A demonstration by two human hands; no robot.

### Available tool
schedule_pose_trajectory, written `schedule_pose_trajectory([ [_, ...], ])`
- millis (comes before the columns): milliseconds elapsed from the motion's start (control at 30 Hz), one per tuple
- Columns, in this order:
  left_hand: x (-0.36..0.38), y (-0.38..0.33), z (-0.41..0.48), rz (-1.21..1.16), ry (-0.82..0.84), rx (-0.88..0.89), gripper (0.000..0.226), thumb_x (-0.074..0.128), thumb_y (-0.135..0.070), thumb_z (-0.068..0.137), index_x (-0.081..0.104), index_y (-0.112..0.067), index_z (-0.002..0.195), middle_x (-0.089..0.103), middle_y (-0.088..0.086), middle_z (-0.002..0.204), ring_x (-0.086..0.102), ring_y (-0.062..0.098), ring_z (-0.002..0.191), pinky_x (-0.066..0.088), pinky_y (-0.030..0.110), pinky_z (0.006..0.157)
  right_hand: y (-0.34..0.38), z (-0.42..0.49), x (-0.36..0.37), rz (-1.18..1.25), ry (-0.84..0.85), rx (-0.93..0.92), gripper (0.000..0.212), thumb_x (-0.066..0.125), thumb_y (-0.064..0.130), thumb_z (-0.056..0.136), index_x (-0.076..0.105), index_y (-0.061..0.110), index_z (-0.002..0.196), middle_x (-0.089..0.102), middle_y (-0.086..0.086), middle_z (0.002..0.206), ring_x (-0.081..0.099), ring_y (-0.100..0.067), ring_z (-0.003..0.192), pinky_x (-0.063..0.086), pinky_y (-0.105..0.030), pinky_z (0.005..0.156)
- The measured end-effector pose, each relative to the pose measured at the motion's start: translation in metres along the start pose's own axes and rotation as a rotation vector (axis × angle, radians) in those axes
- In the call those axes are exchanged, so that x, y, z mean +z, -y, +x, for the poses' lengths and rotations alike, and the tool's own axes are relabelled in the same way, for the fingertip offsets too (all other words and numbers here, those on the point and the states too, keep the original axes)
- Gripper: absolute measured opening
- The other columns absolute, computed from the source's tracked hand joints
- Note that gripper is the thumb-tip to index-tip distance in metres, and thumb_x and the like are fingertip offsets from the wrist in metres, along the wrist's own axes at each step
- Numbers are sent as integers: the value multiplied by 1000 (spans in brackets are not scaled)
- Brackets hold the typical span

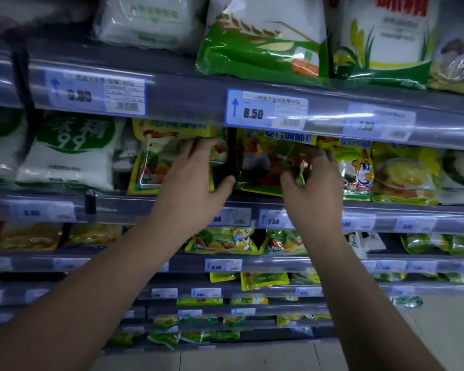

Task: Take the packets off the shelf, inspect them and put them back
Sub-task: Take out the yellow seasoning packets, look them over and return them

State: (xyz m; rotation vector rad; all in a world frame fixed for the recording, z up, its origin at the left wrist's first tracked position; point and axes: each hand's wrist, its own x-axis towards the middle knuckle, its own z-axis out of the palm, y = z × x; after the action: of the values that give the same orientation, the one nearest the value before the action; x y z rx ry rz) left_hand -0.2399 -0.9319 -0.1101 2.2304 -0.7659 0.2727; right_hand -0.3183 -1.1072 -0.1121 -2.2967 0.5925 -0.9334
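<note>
Shop shelves of bagged goods fill the view. On the middle shelf (134, 206) the right hand (315, 183) pinches the right edge of a packet (265, 159) standing under the 8.50 tag (265, 109). The left hand (196, 170) is spread wide, fingers pressing the yellow packet (158, 162) beside it, thumb at the first packet's lower left corner.

Glossy yellow-green packet (265, 159) stands upright on the shelf (145, 207) among others.
</note>
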Motion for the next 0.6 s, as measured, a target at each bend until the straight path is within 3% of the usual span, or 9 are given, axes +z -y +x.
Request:
schedule_pose_trajectory([
  [167,38,-27,22,-3,205,-190,82,62,-51,91,27,-12,153,60,10,135,60,31,119,50,36,87,-14,1,-8,-32,151,-22,44,65,12,90,54,6,132,55,-14,124,47,-20,98,29,-17,75],
  [267,48,-35,27,-139,185,-277,62,67,-48,89,46,-15,137,63,5,129,61,26,114,43,29,77,-17,0,-8,26,194,-26,49,65,14,89,52,8,135,55,-13,127,56,-30,110,42,-29,82],
  [333,50,-35,28,-240,126,-314,55,74,-48,83,55,-17,124,67,0,116,64,20,103,46,26,72,-20,0,-9,70,221,-30,50,66,16,88,52,11,136,56,-11,127,57,-29,112,43,-29,83],
  [433,50,-34,26,-418,44,-365,63,79,-57,62,69,-19,111,76,-3,106,71,17,100,57,41,88,-24,3,-13,179,242,-20,50,65,17,90,52,16,137,60,-6,127,59,-23,110,44,-27,81],
  [533,45,-39,21,-609,68,-381,36,84,-32,75,78,-18,107,79,-3,106,72,11,104,53,42,102,-28,4,-19,285,212,10,47,65,23,93,52,17,137,66,-5,121,64,-21,106,54,-35,83],
  [600,35,-41,15,-694,117,-392,25,80,-25,81,79,-21,105,80,-6,104,72,7,104,50,37,104,-30,5,-29,358,182,56,43,68,29,94,53,20,133,68,0,112,68,-14,96,56,-31,76],
])
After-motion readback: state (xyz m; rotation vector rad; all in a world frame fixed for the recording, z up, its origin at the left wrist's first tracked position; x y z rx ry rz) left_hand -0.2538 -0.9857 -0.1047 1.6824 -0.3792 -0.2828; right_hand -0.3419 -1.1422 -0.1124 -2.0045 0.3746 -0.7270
